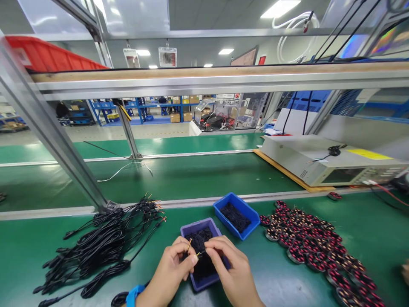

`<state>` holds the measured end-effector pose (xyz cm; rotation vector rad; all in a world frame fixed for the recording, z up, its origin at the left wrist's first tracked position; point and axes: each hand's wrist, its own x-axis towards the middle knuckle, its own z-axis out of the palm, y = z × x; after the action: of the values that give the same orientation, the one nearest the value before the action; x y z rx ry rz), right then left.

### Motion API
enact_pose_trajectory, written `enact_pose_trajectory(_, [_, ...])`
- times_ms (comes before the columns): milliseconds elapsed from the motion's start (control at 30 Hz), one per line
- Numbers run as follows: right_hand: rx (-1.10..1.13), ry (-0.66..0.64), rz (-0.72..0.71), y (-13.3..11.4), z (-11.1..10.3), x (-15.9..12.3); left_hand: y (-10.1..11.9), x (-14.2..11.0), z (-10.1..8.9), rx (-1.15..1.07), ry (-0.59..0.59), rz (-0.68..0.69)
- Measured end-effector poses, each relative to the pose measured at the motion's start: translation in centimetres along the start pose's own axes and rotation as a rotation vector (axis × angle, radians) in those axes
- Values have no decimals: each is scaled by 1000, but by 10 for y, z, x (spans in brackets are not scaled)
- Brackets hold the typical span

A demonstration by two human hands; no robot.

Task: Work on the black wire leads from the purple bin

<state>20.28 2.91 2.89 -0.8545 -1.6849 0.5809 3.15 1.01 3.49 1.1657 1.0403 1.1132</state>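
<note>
My left hand (174, 266) is closed in a pinch on the bare end of a thin black cable (189, 246) with yellow and red wire tips. My right hand (230, 266) pinches a tiny dark piece right at those wire tips. Both hands hover over a purple bin (187, 230) filled with small black pieces. The cable trails down past my left wrist, which wears a blue band (134, 295).
A blue bin (243, 204) of black pieces sits just behind the purple one. A pile of coiled black cables (105, 238) lies to the left, several red-and-black wound coils (313, 243) to the right. A beige instrument box (322, 160) stands at the back right, beyond the green belt (191, 175).
</note>
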Motion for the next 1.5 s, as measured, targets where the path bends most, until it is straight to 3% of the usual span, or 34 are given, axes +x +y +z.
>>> enact_pose_trajectory(300, [29,-117,20,-4,2,-3,-5,1,0,28,9,49])
enact_pose_trajectory(500, [63,-123,98,-6,-4,3,-1,1,-1,37,19,-2])
enact_pose_trajectory(833, [43,-174,66,-7,-4,-1,-3,0,0,44,14,15])
enact_pose_trajectory(1000, [25,-237,59,-6,-3,2,-14,1,0,27,43,22])
enact_pose_trajectory(1133, [45,-318,56,-9,-7,5,-10,1,0,24,61,27])
enact_pose_trajectory(1300, [13,-311,110,-8,-8,4,5,-3,-3,14,2,-19])
enact_pose_trajectory(1500, [84,-342,160,-5,-7,3,2,-8,-3,-112,-41,-41])
